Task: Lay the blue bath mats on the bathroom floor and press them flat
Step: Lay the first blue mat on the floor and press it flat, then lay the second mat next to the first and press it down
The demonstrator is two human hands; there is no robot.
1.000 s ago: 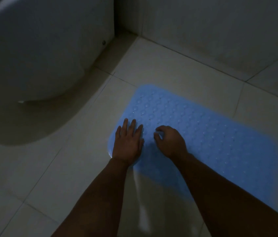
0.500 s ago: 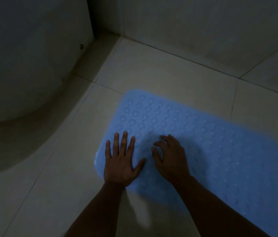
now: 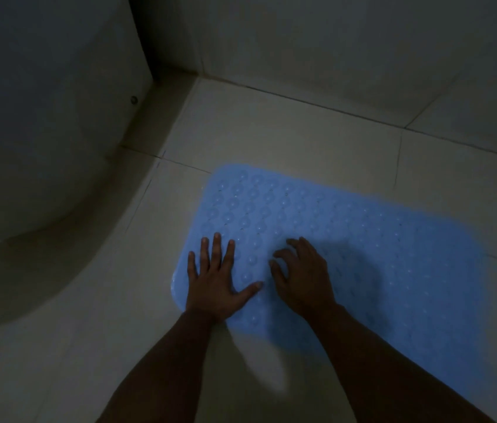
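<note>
my left hand (image 3: 215,280) lies flat on the near left corner of the blue bath mat (image 3: 348,239), fingers straight and spread, the thumb pointing to the right, the palm pressing down. it grasps nothing. a second ago the fingers were close together; now they are fanned wide, so more of the corner is under pressure. my right hand (image 3: 302,279) is just beside it on the mat, with the fingers bent like a claw so that the fingertips (image 3: 277,256) touch the bumpy surface. it also holds nothing, it only pushes with the tips. it was curled tighter before, and now it has opened a little.

the mat lies on the pale tiled floor (image 3: 271,132), its long side running away to the right, well apart from the wall (image 3: 332,41). the white toilet base (image 3: 42,148) stands to the left, near the mat but not touching it. the view has moved nearer to the mat than before.

i judge that this corner is almost flat now, and the far right part of the mat is not yet pressed. only one mat is in view.
</note>
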